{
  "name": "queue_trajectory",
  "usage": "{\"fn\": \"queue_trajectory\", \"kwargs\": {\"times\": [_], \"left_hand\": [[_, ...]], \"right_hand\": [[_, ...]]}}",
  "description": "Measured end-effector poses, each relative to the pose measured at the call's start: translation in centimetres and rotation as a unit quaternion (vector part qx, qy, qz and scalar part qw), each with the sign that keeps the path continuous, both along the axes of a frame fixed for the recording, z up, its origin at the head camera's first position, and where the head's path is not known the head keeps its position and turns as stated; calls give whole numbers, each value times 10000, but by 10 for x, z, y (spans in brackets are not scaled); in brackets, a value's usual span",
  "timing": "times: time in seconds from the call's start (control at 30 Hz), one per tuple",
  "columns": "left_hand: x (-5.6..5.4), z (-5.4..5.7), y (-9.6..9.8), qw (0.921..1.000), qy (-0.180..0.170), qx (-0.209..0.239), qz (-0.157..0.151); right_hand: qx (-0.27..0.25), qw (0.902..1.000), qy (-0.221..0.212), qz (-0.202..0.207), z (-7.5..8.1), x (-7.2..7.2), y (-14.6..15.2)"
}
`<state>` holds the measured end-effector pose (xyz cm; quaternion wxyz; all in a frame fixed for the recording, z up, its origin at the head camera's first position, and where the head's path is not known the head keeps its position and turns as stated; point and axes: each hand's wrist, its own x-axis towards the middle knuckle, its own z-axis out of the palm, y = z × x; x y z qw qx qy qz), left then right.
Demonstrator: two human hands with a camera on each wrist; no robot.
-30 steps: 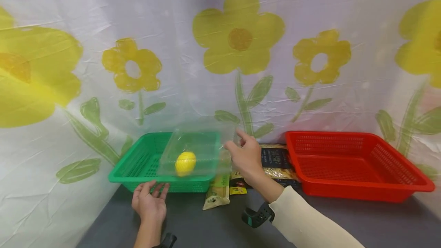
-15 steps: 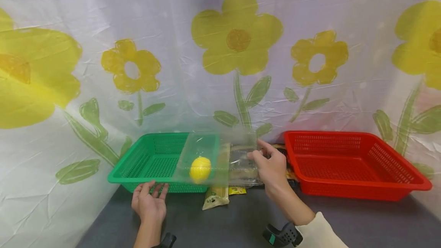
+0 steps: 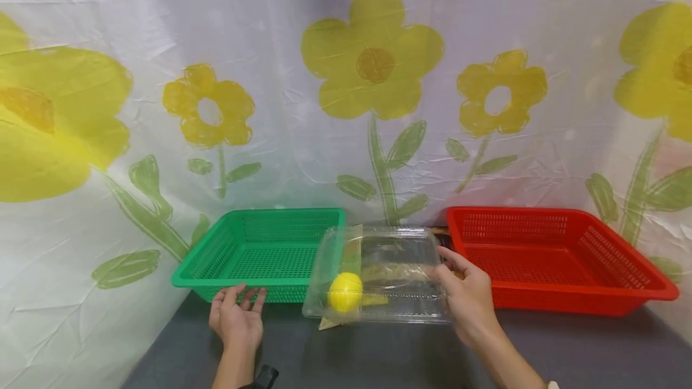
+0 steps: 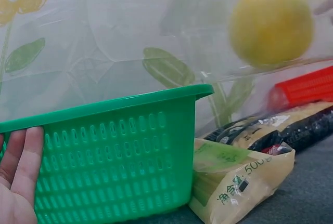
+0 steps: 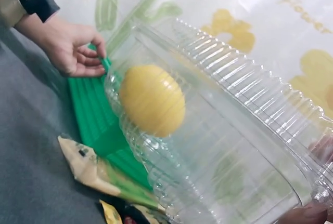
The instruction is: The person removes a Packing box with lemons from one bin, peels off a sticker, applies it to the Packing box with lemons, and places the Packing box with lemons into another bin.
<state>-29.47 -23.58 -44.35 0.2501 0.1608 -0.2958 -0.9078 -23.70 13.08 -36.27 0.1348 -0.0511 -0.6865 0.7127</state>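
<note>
My right hand (image 3: 469, 296) grips the right edge of a clear plastic clamshell box (image 3: 400, 257). Inside the box, toward its left side, lies a smooth yellow oval fruit like a lemon (image 3: 346, 292); it shows through the plastic in the right wrist view (image 5: 152, 100). The box is held up in front of the gap between two baskets. My left hand (image 3: 238, 320) holds the front rim of the green basket (image 3: 259, 281), palm up, with fingers against the wall below the rim (image 4: 28, 156). The box hides much of the packages behind it.
A red basket (image 3: 573, 293) stands at the right on the dark table (image 3: 378, 359). Between the baskets lie a beige and green 500 g packet (image 4: 244, 182), a dark food packet (image 4: 291, 130) and a small yellow packet (image 5: 110, 212). A flower-printed curtain (image 3: 292, 155) hangs behind.
My right hand has carried the clear box with the yellow fruit from above the green basket rightward and toward me. My left hand has stayed at the green basket's rim.
</note>
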Motion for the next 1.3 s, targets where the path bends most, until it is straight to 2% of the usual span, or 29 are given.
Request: {"fn": "queue_trajectory", "kwargs": {"times": [0.3,0.47,0.7,0.9,1.07,1.3], "left_hand": [[1,0,1,9998,-33,-183,3],[1,0,1,10000,-34,-88,28],[-1,-2,1,9997,-116,-173,94],[3,0,-2,9998,-166,31,-60],[8,5,-3,9993,-228,189,-239],[6,9,1,9989,-158,272,-360]], "right_hand": [[153,9987,-453,-176,-12,16,26],[43,9979,-601,-234,-21,20,40],[212,9955,-902,-188,-35,25,51],[290,9944,-980,-283,-49,31,55],[506,9924,-1035,-437,-54,34,56],[441,9948,-870,-307,-58,40,58]]}}
